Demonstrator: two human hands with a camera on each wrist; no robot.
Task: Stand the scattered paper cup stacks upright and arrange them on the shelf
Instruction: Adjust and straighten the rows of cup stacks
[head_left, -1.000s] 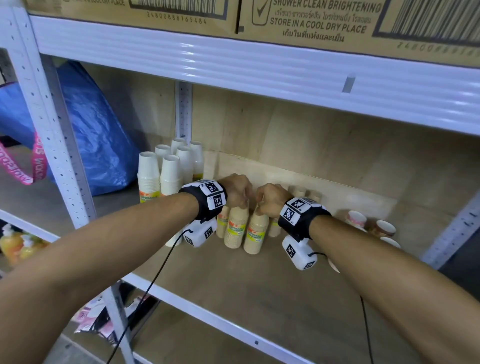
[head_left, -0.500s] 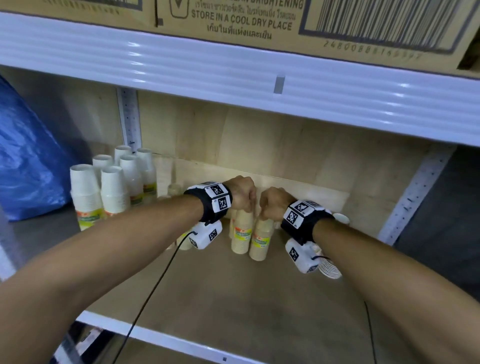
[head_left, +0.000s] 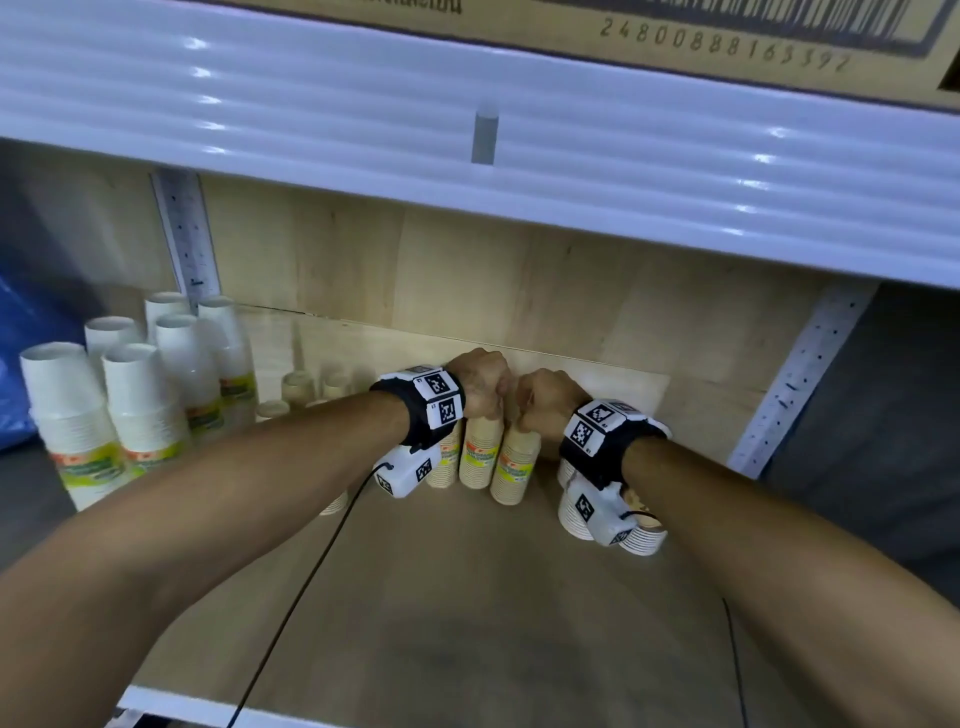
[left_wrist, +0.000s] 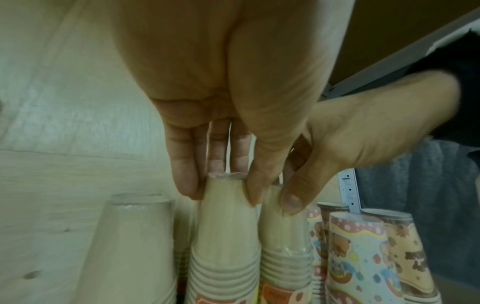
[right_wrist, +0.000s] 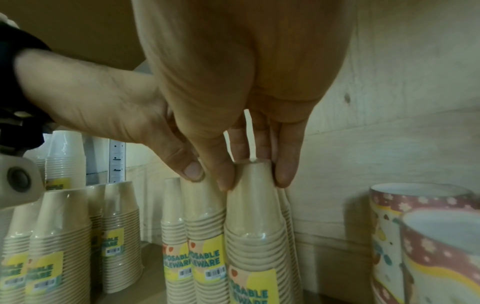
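Two tan paper cup stacks stand upside down, side by side, at the back middle of the wooden shelf (head_left: 467, 597). My left hand (head_left: 480, 382) pinches the top of the left stack (head_left: 480, 452) between thumb and fingers (left_wrist: 187, 185); the wrist view shows this stack (left_wrist: 226, 236) upright. My right hand (head_left: 545, 397) pinches the top of the right stack (head_left: 514, 465) the same way, seen close as the stack (right_wrist: 254, 226) under my right hand (right_wrist: 254, 183). Both hands nearly touch. More tan stacks (right_wrist: 114, 226) stand to the left.
Tall white cup stacks (head_left: 130, 405) stand at the shelf's left. Patterned cup stacks (head_left: 639, 530) sit just right of my right wrist. The white beam of the upper shelf (head_left: 467, 130) hangs low overhead. A blue bag (head_left: 21, 364) lies far left. The front of the board is bare.
Both hands keep their hold on the tops of the two tan stacks. The head view has swung right and come closer, so the white stacks now sit at the left edge.
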